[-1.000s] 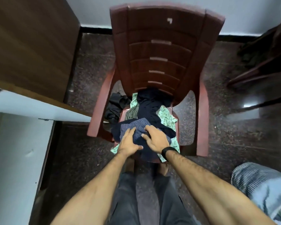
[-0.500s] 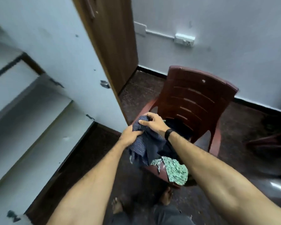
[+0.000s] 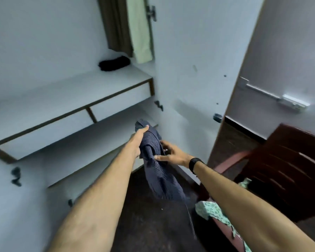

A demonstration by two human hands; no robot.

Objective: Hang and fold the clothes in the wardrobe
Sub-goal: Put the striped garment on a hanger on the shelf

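Note:
A dark blue striped shirt [image 3: 160, 175] hangs bunched in the air in front of the open white wardrobe [image 3: 65, 99]. My left hand [image 3: 139, 140] grips its upper part, thumb up near the collar. My right hand [image 3: 173, 154], with a black wristband, pinches the cloth from the right, fingers spread. The shirt's lower end dangles above the dark floor. On the wardrobe's upper shelf lies a folded black garment [image 3: 114, 63]. Brown and pale green clothes [image 3: 133, 28] hang above it.
The wardrobe's open door [image 3: 198, 73] stands just right of the shirt. A dark red plastic chair [image 3: 287, 164] is at the right with a green patterned cloth [image 3: 210, 210] over its seat edge. The lower shelves [image 3: 91, 142] hold nothing.
The striped shirt has been lifted off the chair's pile and carried left to the wardrobe. My view has swung from the chair to the shelves.

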